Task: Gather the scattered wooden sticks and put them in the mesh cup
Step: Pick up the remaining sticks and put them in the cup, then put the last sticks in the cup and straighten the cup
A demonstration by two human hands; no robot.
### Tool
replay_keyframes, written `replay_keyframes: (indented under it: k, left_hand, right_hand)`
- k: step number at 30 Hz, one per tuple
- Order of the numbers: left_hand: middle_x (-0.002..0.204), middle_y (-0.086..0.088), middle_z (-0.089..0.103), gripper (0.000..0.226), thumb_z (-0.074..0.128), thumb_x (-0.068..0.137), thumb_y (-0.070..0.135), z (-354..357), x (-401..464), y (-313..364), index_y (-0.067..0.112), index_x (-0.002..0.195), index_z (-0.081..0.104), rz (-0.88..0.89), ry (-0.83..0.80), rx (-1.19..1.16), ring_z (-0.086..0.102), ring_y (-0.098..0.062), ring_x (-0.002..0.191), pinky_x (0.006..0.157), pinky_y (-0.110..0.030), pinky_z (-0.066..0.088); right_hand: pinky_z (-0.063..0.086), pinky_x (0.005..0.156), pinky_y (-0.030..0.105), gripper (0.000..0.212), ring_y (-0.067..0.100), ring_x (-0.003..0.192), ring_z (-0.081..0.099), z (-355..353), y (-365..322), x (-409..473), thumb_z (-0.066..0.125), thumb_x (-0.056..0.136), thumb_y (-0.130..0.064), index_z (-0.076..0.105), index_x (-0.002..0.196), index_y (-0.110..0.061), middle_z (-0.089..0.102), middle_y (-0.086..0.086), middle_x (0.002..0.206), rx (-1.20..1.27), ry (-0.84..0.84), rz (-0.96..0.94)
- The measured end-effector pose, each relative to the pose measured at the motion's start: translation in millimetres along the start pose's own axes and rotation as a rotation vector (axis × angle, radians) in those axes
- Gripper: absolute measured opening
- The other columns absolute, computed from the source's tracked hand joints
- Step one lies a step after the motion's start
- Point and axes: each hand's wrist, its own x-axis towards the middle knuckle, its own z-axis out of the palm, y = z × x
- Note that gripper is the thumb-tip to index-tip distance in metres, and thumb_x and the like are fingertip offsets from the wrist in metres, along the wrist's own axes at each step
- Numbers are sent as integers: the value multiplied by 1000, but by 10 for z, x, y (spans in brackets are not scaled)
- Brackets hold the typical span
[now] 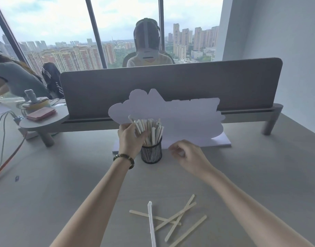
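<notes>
The left hand (131, 138) is closed around a bundle of wooden sticks (149, 130) standing near upright in the mesh cup (151, 154) at frame centre, their tops fanning upward. The right hand (187, 154), just right of the cup, is loosely curled and holds nothing visible. More loose sticks (178, 216) lie crisscrossed flat on the desk (64, 175) at lower centre, with bare surface around them.

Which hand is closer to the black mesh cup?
The left hand. It is right at the mesh cup, gripping the wooden sticks standing in it. The right hand hovers beside the cup on its right, apart from it, fingers curled.
</notes>
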Motion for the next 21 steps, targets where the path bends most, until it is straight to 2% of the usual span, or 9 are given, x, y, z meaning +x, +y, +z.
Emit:
replay_keyframes:
  k: [2, 4, 6, 8, 10, 13, 17, 19, 21]
  left_hand:
    - [115, -8, 50, 27, 76, 81, 24, 12, -50, -6, 13, 103, 65, 5, -37, -40, 43, -27, 120, 92, -28, 38]
    - [118, -4, 47, 48, 74, 81, 28, 11, -101, 2, 27, 125, 55, 17, -61, -114, 45, -23, 120, 99, -31, 40]
    - [130, -4, 46, 67, 71, 83, 37, -2, -115, -20, 34, 142, 39, 9, -60, -182, 48, -20, 122, 104, -35, 41]
    - [138, -2, 48, 73, 61, 87, 49, -29, -137, -43, 35, 150, 27, -14, -71, -265, 47, -19, 128, 108, -40, 41]
    - [140, 4, 49, 71, 49, 91, 58, -70, -176, -46, 36, 152, 21, -48, -88, -419, 46, -15, 132, 111, -41, 38]
    - [151, 11, 41, 63, 34, 100, 55, -113, -202, -83, 31, 156, 17, -105, -85, -595, 41, -10, 137, 113, -41, 37]
    - [148, 7, 43, 64, 30, 84, 72, -174, -240, -177, 42, 139, 43, -212, -40, -665, 50, -4, 124, 104, -37, 43]
    - [142, 7, 44, 54, 28, 83, 71, -218, -311, -222, 46, 127, 45, -257, -42, -675, 49, -9, 122, 103, -36, 42]
    - [138, 4, 45, 60, 30, 80, 73, -250, -376, -317, 38, 127, 45, -285, -58, -648, 48, -14, 123, 103, -38, 43]
  right_hand:
    - [39, 75, 5, 12, -5, 89, 61, 26, -14, -13, 64, 93, -19, 70, 102, -22, 67, -5, 105, -6, -31, 3]
    - [42, 75, 12, 13, 3, 88, 63, 54, -45, -8, 64, 92, -19, 70, 104, -19, 68, -3, 104, -8, -40, -3]
    - [43, 73, 10, 15, -3, 82, 62, 76, -105, 15, 64, 92, -21, 70, 106, -19, 68, -7, 98, 16, -25, -6]
    - [42, 68, 6, 15, -9, 73, 59, 104, -189, 60, 67, 91, -23, 69, 105, -20, 66, -10, 89, 52, 17, 0]
    - [41, 64, 6, 13, -6, 66, 57, 150, -276, 135, 69, 90, -27, 70, 101, -21, 63, -12, 79, 74, 82, 5]
    - [39, 59, 10, 15, -1, 64, 55, 224, -393, 265, 71, 86, -32, 71, 96, -21, 58, -11, 67, 71, 166, 36]
    - [36, 56, 17, 17, 7, 64, 56, 318, -456, 395, 71, 85, -36, 73, 91, -20, 57, -10, 62, 62, 202, 107]
    - [37, 58, 23, 16, 9, 62, 55, 365, -463, 433, 71, 86, -33, 76, 88, -18, 57, -10, 61, 55, 203, 108]
    - [36, 60, 22, 15, 9, 62, 55, 405, -454, 460, 71, 87, -29, 78, 86, -15, 57, -11, 60, 33, 200, 103]
